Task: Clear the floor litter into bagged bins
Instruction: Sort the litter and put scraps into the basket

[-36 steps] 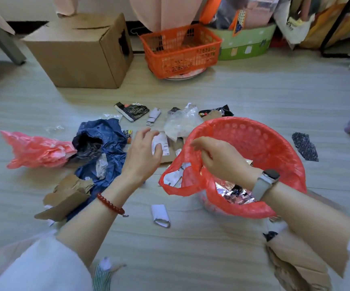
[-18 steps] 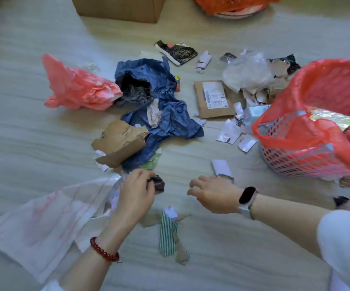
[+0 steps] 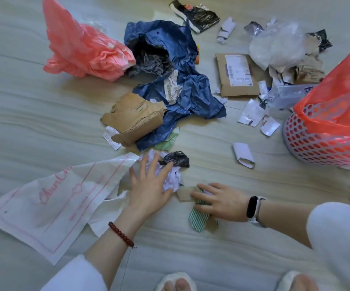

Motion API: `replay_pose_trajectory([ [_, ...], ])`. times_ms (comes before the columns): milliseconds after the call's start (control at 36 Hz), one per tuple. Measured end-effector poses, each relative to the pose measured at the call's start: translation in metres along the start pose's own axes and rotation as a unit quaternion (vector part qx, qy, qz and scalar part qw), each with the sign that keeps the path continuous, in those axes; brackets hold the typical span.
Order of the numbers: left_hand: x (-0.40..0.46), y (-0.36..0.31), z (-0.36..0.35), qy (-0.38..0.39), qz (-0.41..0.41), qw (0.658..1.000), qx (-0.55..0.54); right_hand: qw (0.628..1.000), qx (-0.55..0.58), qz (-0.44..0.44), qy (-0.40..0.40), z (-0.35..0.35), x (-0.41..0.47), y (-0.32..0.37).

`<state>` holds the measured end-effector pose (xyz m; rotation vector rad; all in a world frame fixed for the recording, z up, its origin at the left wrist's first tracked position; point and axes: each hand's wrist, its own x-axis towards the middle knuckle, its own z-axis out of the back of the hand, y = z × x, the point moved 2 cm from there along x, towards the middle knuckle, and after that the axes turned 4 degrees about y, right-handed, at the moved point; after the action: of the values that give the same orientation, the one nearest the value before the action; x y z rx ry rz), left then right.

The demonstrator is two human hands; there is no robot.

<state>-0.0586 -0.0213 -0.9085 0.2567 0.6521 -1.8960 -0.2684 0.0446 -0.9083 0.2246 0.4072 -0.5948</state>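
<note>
Left hand (image 3: pixel 148 190), grip spread open, presses on crumpled white paper (image 3: pixel 171 178); right hand (image 3: pixel 218 201), fingers also apart, lies flat on a striped scrap (image 3: pixel 198 219), nothing lifted yet. Bin (image 3: pixel 325 141) with red liner stands well right of the hands; judged early going, since the blue wrap (image 3: pixel 182 91), cardboard (image 3: pixel 134 118), red bag (image 3: pixel 81 49) and small scraps all lie left of the bin on the floor (image 3: pixel 33 127).
</note>
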Motion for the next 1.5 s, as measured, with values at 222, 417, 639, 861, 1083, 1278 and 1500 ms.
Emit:
replay_pose_trajectory([
  [222, 0.013, -0.023, -0.021, -0.015, -0.009, 1.0, 0.021, 0.986, 0.088, -0.135, -0.046, -0.019, -0.043, -0.036],
  [417, 0.031, -0.056, -0.015, -0.033, -0.083, 0.996, 0.021, 0.979, 0.154, -0.128, -0.033, -0.01, -0.052, -0.028],
  [639, 0.063, -0.081, -0.026, 0.014, -0.115, 0.99, 0.081, 0.942, 0.263, -0.205, -0.04, 0.008, -0.073, -0.049],
  [861, 0.046, -0.068, -0.041, -0.201, -0.16, 0.957, -0.132, 0.832, 0.416, -0.351, -0.105, 0.011, -0.081, -0.072],
  [1083, 0.028, -0.064, -0.03, -0.251, -0.101, 0.931, -0.245, 0.851, 0.373, -0.354, -0.107, 0.014, -0.069, -0.083],
  [1278, 0.016, -0.057, -0.016, -0.215, 0.086, 0.872, -0.431, 0.806, 0.454, -0.356, -0.133, 0.019, -0.045, -0.087],
  [1500, 0.017, -0.069, -0.01, -0.18, 0.164, 0.868, -0.433, 0.694, 0.614, -0.375, -0.03, 0.028, -0.02, -0.076],
])
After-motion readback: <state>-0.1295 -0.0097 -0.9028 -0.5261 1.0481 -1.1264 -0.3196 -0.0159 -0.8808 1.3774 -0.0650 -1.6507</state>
